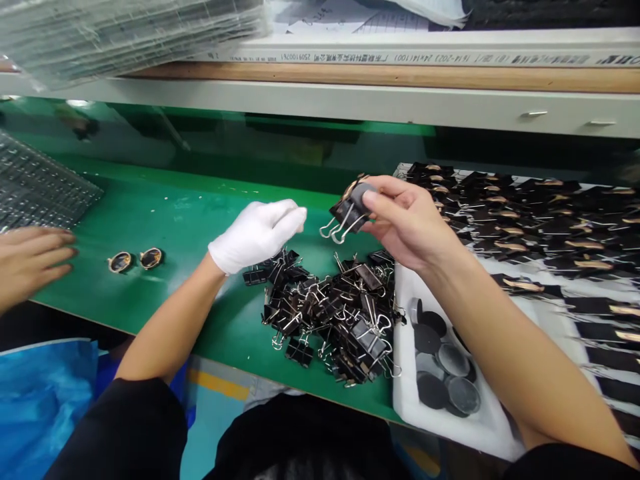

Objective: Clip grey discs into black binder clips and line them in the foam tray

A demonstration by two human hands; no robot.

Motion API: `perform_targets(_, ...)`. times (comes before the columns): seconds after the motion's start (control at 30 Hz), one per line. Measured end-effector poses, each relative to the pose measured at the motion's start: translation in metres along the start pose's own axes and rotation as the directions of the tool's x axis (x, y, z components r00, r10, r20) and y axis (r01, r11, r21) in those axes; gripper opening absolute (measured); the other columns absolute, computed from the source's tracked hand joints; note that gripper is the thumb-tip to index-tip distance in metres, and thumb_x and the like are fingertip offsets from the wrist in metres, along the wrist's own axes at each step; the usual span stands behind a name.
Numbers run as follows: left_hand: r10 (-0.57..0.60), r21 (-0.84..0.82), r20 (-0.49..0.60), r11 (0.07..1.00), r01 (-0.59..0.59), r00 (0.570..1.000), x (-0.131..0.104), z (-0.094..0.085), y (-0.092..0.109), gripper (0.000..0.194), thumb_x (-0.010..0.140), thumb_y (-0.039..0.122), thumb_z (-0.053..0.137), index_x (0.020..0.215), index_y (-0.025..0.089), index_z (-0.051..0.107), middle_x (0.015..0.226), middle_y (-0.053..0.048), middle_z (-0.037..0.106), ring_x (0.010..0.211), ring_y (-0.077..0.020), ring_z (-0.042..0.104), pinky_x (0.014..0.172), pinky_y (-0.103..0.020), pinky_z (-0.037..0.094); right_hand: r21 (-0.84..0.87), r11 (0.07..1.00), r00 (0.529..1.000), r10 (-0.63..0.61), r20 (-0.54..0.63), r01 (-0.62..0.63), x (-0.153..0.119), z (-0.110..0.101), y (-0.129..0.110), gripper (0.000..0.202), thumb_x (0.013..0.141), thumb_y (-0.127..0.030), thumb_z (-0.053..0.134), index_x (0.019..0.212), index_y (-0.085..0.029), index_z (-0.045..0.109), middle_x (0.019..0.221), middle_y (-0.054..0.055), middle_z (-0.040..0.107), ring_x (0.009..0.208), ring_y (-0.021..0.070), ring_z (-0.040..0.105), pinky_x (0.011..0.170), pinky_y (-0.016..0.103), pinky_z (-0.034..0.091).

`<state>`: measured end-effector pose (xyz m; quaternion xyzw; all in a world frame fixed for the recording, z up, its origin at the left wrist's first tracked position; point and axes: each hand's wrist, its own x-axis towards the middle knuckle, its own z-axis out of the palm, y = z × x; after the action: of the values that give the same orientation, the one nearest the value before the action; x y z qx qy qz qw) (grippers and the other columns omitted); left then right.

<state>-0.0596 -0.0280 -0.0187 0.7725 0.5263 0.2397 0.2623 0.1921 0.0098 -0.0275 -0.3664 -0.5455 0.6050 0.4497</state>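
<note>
My right hand (400, 220) grips a black binder clip (350, 213) with silver wire handles, raised above the bench. A round grey disc (361, 195) is at the clip under my thumb, and a brownish edge shows behind it. Just left of it, my left hand (260, 233), in a white glove, has its fingers curled closed; whether anything is inside them is hidden. Below both hands lies a heap of black binder clips (325, 307) on the green bench (225, 340).
On the right, a white foam tray (405, 387) holds loose round discs (453, 360) and rows of clipped pieces (510, 213). Two small round parts (151, 258) lie at left, near another person's hand (35, 263). A shelf (350, 100) crosses above the bench.
</note>
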Motion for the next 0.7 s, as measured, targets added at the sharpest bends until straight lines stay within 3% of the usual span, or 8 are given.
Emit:
perform_targets(0.07, -0.011, 0.184, -0.017, 0.983, 0.014, 1.000, -0.002, -0.005, -0.005, 0.053, 0.102, 0.060, 0.045, 0.065, 0.022, 0.055, 0.056, 0.001, 0.047, 0.055, -0.0143, 0.040, 0.061, -0.032, 0.029, 0.073, 0.997, 0.998, 0.041, -0.039, -0.038, 0.002, -0.003, -0.001, 0.048, 0.072, -0.062, 0.091, 0.101, -0.028, 0.075, 0.107, 0.004, 0.079, 0.111, 0.0294, 0.077, 0.085, 0.044, 0.068)
perform_targets(0.2, -0.033, 0.491, 0.132, 0.870, -0.037, 0.991, -0.005, 0.004, -0.011, 0.059, 0.085, 0.076, 0.064, 0.063, 0.022, 0.051, 0.051, 0.002, 0.042, 0.050, -0.0136, 0.031, 0.060, -0.032, 0.019, 0.122, 0.987, 0.991, 0.116, -0.072, -0.107, 0.007, -0.010, 0.002, 0.045, 0.080, -0.067, 0.083, 0.102, -0.029, 0.071, 0.103, 0.003, 0.076, 0.111, 0.0266, 0.076, 0.089, 0.042, 0.069)
perform_targets(0.33, -0.091, 0.576, 0.218, 0.816, -0.053, 0.972, -0.006, 0.012, -0.014, 0.044, 0.086, 0.060, 0.067, 0.066, 0.023, 0.054, 0.050, 0.001, 0.042, 0.047, -0.0151, 0.031, 0.060, -0.031, 0.017, 0.079, 0.988, 0.989, 0.140, -0.056, -0.136, 0.009, -0.013, 0.006, 0.045, 0.085, -0.068, 0.080, 0.103, -0.028, 0.069, 0.100, 0.002, 0.073, 0.101, 0.0219, 0.076, 0.082, 0.037, 0.069)
perform_targets(0.43, -0.089, 0.501, 0.162, 0.866, -0.005, 0.983, -0.004, 0.004, -0.021, 0.045, 0.092, 0.057, 0.059, 0.063, 0.023, 0.052, 0.052, 0.001, 0.042, 0.049, -0.0155, 0.033, 0.060, -0.031, 0.019, 0.039, 0.985, 0.985, 0.172, -0.012, -0.171, 0.007, -0.011, 0.005, 0.040, 0.085, -0.061, 0.082, 0.104, -0.027, 0.071, 0.100, 0.003, 0.072, 0.093, 0.0211, 0.076, 0.070, 0.034, 0.067)
perform_targets(0.57, -0.019, 0.187, 0.121, 0.982, -0.004, 0.992, 0.002, -0.008, -0.028, 0.046, 0.096, 0.052, 0.057, 0.063, 0.021, 0.050, 0.059, 0.002, 0.048, 0.057, -0.0133, 0.039, 0.059, -0.030, 0.026, -0.045, 0.963, 0.956, 0.268, 0.124, -0.264, 0.001, -0.007, -0.002, 0.039, 0.079, -0.056, 0.089, 0.093, -0.023, 0.075, 0.097, 0.005, 0.074, 0.085, 0.0199, 0.074, 0.058, 0.028, 0.061)
perform_targets(0.63, -0.019, -0.010, -0.009, 1.000, 0.019, 1.000, 0.005, -0.004, -0.024, 0.047, 0.098, 0.051, 0.059, 0.063, 0.021, 0.049, 0.059, 0.003, 0.049, 0.058, -0.0123, 0.043, 0.059, -0.029, 0.031, -0.110, 0.947, 0.926, 0.318, 0.203, -0.301, -0.003, -0.004, -0.005, 0.041, 0.077, -0.057, 0.091, 0.090, -0.021, 0.078, 0.095, 0.007, 0.076, 0.084, 0.0198, 0.073, 0.057, 0.027, 0.060)
perform_targets(0.7, -0.102, -0.202, -0.231, 0.978, 0.055, 0.967, 0.006, 0.008, -0.014, 0.049, 0.101, 0.050, 0.057, 0.062, 0.022, 0.047, 0.055, 0.003, 0.048, 0.055, -0.0116, 0.046, 0.060, -0.029, 0.037, -0.172, 0.939, 0.904, 0.334, 0.268, -0.296, -0.008, 0.001, -0.005, 0.042, 0.076, -0.059, 0.091, 0.092, -0.022, 0.082, 0.099, 0.009, 0.080, 0.087, 0.0212, 0.073, 0.060, 0.029, 0.060)
